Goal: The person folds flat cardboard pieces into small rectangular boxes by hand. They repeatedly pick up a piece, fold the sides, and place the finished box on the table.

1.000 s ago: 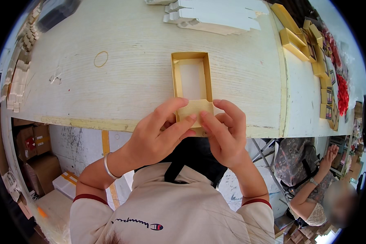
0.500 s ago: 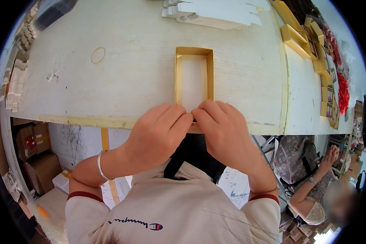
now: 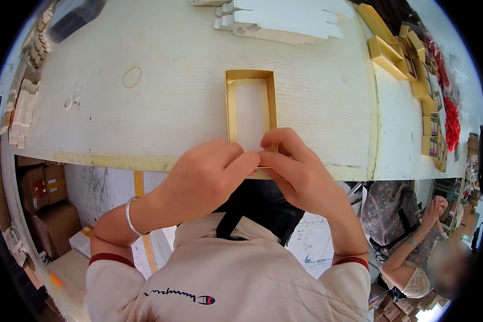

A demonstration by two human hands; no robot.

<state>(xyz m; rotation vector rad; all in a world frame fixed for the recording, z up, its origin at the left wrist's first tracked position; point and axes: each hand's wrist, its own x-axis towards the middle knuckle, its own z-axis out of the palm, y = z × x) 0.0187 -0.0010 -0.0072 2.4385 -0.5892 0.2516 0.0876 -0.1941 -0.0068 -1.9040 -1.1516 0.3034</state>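
Observation:
A shallow rectangular gold cardboard box (image 3: 230, 110) with a white inner bottom lies open side up at the table's front edge, its long sides running away from me. My left hand (image 3: 212, 169) grips the near end of the box, thumb and fingers pressed together at its near left corner. My right hand (image 3: 295, 163) is at the near right corner, thumb and forefinger curled round the wall there. The near end wall is mostly hidden behind my fingers.
Flat white cartons (image 3: 279, 24) are stacked at the far middle. A rubber band (image 3: 132, 77) lies on the table (image 3: 166, 107). More gold boxes (image 3: 386, 56) stand on the right, near a red bundle (image 3: 452, 126). White cartons (image 3: 24, 115) line the left edge. Another person (image 3: 413, 252) sits at lower right.
The box has shifted slightly left and nearer to me. My right thumb and forefinger have spread apart from my left fingers, round the right corner.

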